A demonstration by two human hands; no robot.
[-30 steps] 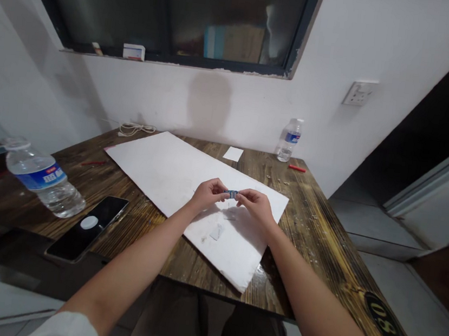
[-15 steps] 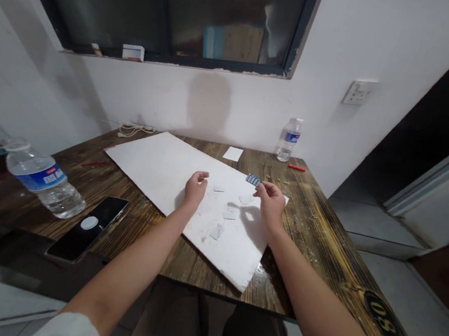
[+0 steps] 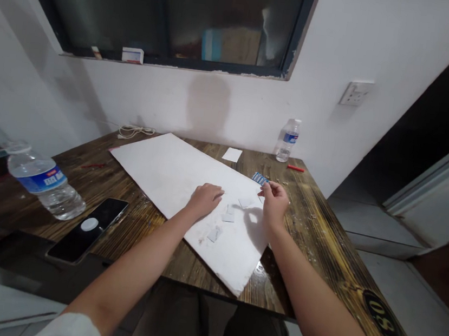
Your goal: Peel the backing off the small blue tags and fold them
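Note:
My right hand [image 3: 275, 201] is raised over the right end of a white board [image 3: 159, 165]. Thumb and fingers pinch a small blue patterned card [image 3: 259, 179], tilted up with its pattern facing me. My left hand [image 3: 205, 199] rests low on the middle of the board, palm down, fingers closed at a small white paper piece; only a sliver shows past the fingertips. Between the hands lie other small cut pieces: one paper piece [image 3: 245, 202] near the right hand, a folded-looking one [image 3: 228, 217] in the middle and a greyish one [image 3: 214, 234] nearer me.
The board lies slanted on a dark wooden table [image 3: 318, 272]. A phone [image 3: 88, 230] and a water bottle [image 3: 46, 181] are at the left. Behind stand a second bottle [image 3: 288, 141], a white paper [image 3: 232, 155], a red pen-like stick [image 3: 295, 168] and a coiled cable [image 3: 134, 132].
My left hand has moved right and down onto the small paper piece, turning palm down. The right hand with the blue card has shifted slightly right. The board has turned a little.

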